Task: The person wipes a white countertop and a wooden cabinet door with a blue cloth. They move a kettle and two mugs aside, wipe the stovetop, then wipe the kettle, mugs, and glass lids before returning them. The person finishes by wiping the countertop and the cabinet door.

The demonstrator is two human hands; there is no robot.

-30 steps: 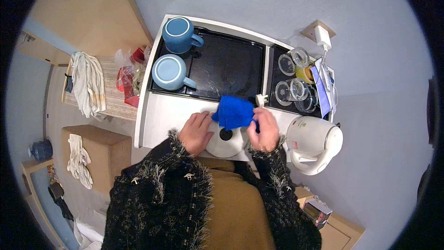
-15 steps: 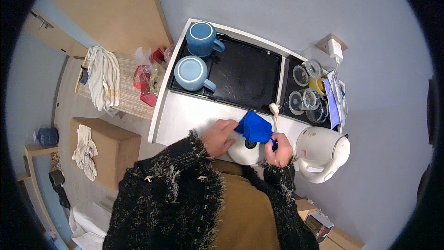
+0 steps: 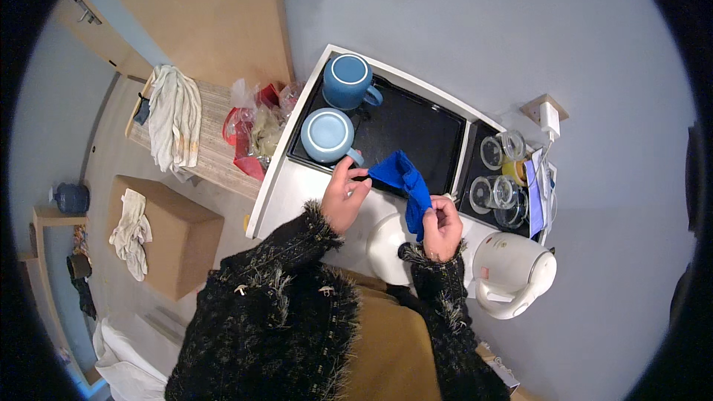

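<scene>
A blue cloth is stretched between my left hand, which pinches its left corner, and my right hand, which grips its lower right end, over the black tray. Beneath it sits a round white kettle base on the white counter, partly hidden by the cloth and my right sleeve. A white kettle stands to the right of my right hand. A light blue mug and a darker blue mug rest upside down in the tray, the light one just beyond my left fingers.
Clear glasses, papers and a cord share the right compartment, below a wall socket with a white charger. Left are red plastic bags, hanging white cloths and a brown box-like block.
Both my hands have lifted the blue cloth up off the kettle base toward the tray, pulling it into a longer, narrower shape. The view has shifted, so the counter sits farther right and lower.
</scene>
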